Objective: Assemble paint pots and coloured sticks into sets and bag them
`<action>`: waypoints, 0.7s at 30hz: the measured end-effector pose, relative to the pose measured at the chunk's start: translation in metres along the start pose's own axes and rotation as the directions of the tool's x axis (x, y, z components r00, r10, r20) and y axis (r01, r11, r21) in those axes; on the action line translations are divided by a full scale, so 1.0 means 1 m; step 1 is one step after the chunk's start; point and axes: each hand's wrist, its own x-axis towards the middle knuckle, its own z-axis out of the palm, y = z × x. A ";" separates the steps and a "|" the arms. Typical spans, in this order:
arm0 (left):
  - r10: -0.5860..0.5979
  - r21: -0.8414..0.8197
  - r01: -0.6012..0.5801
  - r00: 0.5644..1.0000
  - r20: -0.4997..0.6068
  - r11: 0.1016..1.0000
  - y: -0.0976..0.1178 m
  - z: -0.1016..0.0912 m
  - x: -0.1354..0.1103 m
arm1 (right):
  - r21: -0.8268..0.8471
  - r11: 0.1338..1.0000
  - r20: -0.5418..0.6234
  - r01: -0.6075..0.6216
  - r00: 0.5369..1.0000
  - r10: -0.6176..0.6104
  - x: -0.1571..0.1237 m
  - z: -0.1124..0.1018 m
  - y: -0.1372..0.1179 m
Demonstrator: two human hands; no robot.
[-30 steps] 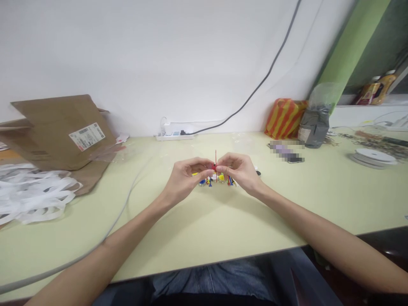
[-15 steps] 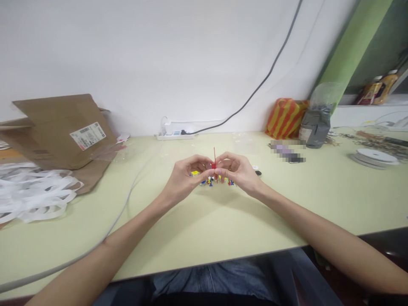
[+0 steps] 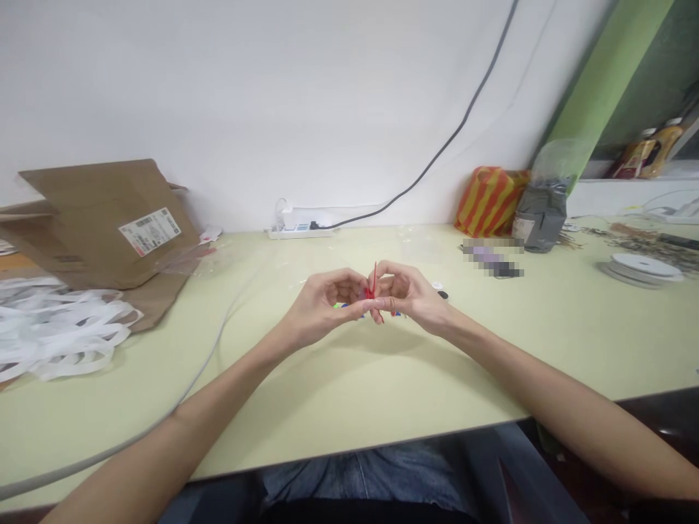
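- red thin plastic rod (image 3: 374,278) stands nearly upright where both hands meet, with a small red lump (image 3: 369,293) at the pinch; the fingers hide how the two join
- the left hand (image 3: 328,300) and right hand (image 3: 407,295) curl inward, held up just above the counter
- the left fingers (image 3: 354,304) and right fingers (image 3: 382,280) are closed, gripping the rod from opposite sides at its middle
- the rod looks light and fairly stiff but slender, so it may slip or bend; a fingertip pinch near the lump seems the surest hold
- small bright yellow, green and blue plastic pieces (image 3: 339,306) lie just below the hands, mostly hidden by them, on the pale green laminate counter (image 3: 382,386)
- a white power strip (image 3: 299,233) sits against the wall, well beyond the hands
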 end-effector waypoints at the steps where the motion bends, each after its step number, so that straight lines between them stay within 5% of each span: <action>1: -0.009 -0.033 0.009 1.000 0.013 0.999 0.000 0.000 0.000 | 0.028 1.000 0.022 0.002 1.000 -0.003 0.000 -0.002 0.001; 4: -0.018 -0.116 0.018 1.000 0.001 0.993 0.000 -0.003 0.001 | 0.115 0.993 0.056 0.019 0.998 -0.026 -0.001 -0.010 0.004; 10: -0.012 -0.129 0.003 0.997 -0.073 0.992 0.001 -0.009 0.004 | 0.145 0.989 -0.069 0.036 0.997 -0.026 -0.001 -0.023 0.005; 21: 0.031 -0.136 -0.033 0.999 -0.019 0.990 -0.008 0.002 0.001 | 0.050 0.997 -0.189 -0.063 0.979 0.072 0.002 -0.004 0.014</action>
